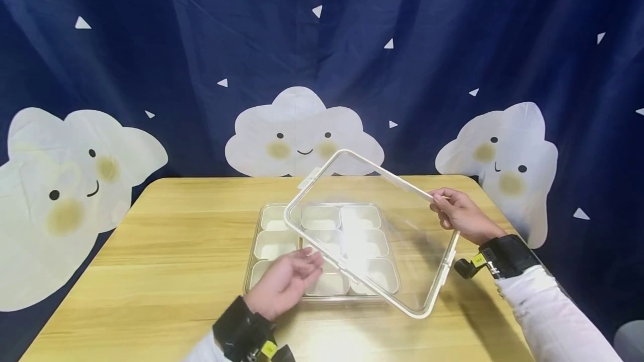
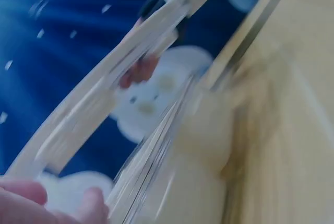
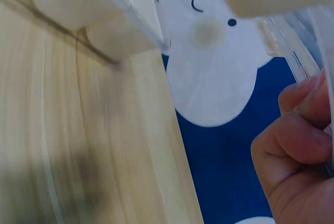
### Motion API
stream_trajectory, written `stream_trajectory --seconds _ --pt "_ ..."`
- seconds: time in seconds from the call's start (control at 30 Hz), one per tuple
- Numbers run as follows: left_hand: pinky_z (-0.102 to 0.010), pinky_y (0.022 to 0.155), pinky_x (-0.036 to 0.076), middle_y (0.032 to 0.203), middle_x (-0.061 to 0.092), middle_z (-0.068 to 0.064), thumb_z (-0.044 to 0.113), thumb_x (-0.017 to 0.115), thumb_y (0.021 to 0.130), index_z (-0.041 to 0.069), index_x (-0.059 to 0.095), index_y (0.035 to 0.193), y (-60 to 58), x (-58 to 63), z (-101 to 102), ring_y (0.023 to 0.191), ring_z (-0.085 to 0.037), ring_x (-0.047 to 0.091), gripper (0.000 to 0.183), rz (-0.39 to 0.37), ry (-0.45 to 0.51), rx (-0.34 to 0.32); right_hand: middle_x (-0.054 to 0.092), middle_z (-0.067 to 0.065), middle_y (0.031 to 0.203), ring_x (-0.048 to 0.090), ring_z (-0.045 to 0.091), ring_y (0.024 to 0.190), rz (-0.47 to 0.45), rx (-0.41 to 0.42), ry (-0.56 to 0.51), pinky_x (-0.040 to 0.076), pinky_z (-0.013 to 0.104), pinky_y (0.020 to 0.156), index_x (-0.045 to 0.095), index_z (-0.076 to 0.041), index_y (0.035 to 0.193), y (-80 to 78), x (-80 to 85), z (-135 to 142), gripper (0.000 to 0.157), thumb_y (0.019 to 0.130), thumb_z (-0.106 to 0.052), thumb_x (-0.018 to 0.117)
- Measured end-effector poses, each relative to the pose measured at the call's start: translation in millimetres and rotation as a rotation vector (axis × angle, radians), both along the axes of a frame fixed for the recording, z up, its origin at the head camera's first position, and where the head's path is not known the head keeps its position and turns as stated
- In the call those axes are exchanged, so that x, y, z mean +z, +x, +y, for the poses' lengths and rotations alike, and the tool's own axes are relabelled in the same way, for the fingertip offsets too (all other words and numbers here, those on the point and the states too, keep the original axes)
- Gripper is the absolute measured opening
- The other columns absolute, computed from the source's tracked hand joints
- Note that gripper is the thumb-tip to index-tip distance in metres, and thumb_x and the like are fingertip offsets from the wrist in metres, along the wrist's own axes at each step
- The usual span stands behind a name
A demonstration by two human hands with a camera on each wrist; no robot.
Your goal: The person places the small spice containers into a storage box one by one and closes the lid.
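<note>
My right hand pinches the upper right edge of a clear square lid with a white rim and side clips. The lid hangs tilted, one corner up, overlapping the right part of a clear box in the head view. Several white compartments in rows fill that box, which sits on the table. My left hand hovers over the box's front left, fingers loosely extended, fingertips right by the lid's lower left edge. In the right wrist view, thumb and fingers grip the lid's edge.
The pale wooden table extends around the box. Behind its far edge hangs a dark blue curtain printed with smiling clouds and white triangles. A grey rounded thing shows at the lower right corner.
</note>
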State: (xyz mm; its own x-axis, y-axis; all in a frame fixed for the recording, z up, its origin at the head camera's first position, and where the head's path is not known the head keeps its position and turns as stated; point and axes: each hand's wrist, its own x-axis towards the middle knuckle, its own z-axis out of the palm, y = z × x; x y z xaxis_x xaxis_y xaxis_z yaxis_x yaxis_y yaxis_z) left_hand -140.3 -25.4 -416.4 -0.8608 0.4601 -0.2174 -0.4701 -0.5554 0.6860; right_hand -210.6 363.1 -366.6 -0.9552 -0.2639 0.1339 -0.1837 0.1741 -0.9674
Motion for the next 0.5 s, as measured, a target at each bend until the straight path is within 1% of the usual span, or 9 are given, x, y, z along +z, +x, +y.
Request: stream_trajectory --seconds 0.03,0.1,0.17,0.23,0.27,0.3,0.37,0.43,0.5 --pt "-0.044 0.115 0.019 0.151 0.014 -0.032 -0.012 0.032 0.092 -0.012 0.004 0.145 -2.7 -0.6 -7 0.142 -0.041 0.016 0.06 -0.014 0.032 0.036 0.045 -0.001 0.076 0.038 0.005 0.052 0.0 0.013 0.003 0.028 0.021 0.045 0.052 -0.003 0.109 -1.1 0.4 -3 0.017 0.106 -0.016 0.04" --pt "-0.043 0.115 0.019 0.152 0.012 -0.032 -0.006 0.029 0.096 -0.012 0.011 0.143 -8.3 -1.2 -19 0.142 -0.041 0.016 0.05 -0.064 0.095 0.112 0.045 0.0 0.076 0.038 0.005 0.052 0.0 0.036 0.013 0.029 0.02 0.045 0.052 -0.003 0.109 -3.3 1.1 -9 0.017 0.106 -0.015 0.04" --pt "-0.043 0.115 0.022 0.149 0.018 -0.031 0.006 0.028 0.103 -0.009 0.021 0.139 -13.7 -1.0 -30 0.141 -0.039 0.02 0.039 -0.098 0.134 0.171 0.045 0.0 0.076 0.038 0.005 0.053 -0.008 0.055 0.028 0.031 0.019 0.045 0.052 -0.003 0.107 -5.6 1.4 -15 0.017 0.106 -0.014 0.039" --pt "-0.042 0.113 0.026 0.147 0.027 -0.029 0.023 0.029 0.107 -0.002 0.027 0.137 -18.9 -0.5 -39 0.14 -0.037 0.026 0.039 -0.128 0.182 0.196 0.044 0.001 0.076 0.038 0.005 0.053 -0.019 0.069 0.045 0.032 0.019 0.046 0.052 -0.003 0.105 -7.3 1.3 -21 0.017 0.106 -0.014 0.039" --pt "-0.041 0.112 0.028 0.145 0.033 -0.027 0.031 0.03 0.107 0.003 0.03 0.135 -21.3 -0.1 -44 0.139 -0.035 0.029 0.04 -0.138 0.196 0.191 0.044 0.001 0.076 0.038 0.006 0.053 -0.024 0.076 0.054 0.033 0.019 0.046 0.052 -0.003 0.105 -8.1 1.0 -24 0.017 0.106 -0.013 0.039" --pt "-0.041 0.112 0.029 0.143 0.038 -0.026 0.036 0.03 0.106 0.005 0.031 0.136 -23.2 0.2 -49 0.139 -0.033 0.03 0.043 -0.129 0.206 0.171 0.044 0.001 0.076 0.038 0.006 0.053 -0.029 0.083 0.063 0.034 0.019 0.046 0.052 -0.002 0.105 -8.9 0.5 -27 0.017 0.106 -0.013 0.039" --pt "-0.041 0.111 0.03 0.136 0.047 -0.023 0.043 0.033 0.105 0.009 0.032 0.135 -26.6 0.6 -59 0.137 -0.032 0.034 0.045 -0.107 0.232 0.114 0.045 0.001 0.075 0.038 0.006 0.052 -0.037 0.101 0.074 0.035 0.018 0.046 0.052 0.001 0.106 -10.2 -0.5 -32 0.019 0.105 -0.013 0.04" --pt "-0.043 0.11 0.03 0.13 0.054 -0.022 0.043 0.037 0.103 0.01 0.035 0.127 -29.5 0.1 -67 0.135 -0.032 0.038 0.041 -0.084 0.27 0.049 0.045 0.0 0.072 0.038 0.006 0.051 -0.038 0.122 0.083 0.035 0.018 0.046 0.051 0.006 0.11 -11.5 -1.5 -36 0.022 0.105 -0.013 0.04" --pt "-0.045 0.109 0.03 0.127 0.056 -0.021 0.041 0.039 0.104 0.011 0.035 0.125 -32.1 -1.0 -74 0.132 -0.032 0.043 0.037 -0.052 0.315 -0.023 0.045 -0.002 0.068 0.038 0.006 0.05 -0.039 0.146 0.091 0.035 0.018 0.046 0.05 0.009 0.112 -12.8 -2.0 -40 0.026 0.105 -0.013 0.041"
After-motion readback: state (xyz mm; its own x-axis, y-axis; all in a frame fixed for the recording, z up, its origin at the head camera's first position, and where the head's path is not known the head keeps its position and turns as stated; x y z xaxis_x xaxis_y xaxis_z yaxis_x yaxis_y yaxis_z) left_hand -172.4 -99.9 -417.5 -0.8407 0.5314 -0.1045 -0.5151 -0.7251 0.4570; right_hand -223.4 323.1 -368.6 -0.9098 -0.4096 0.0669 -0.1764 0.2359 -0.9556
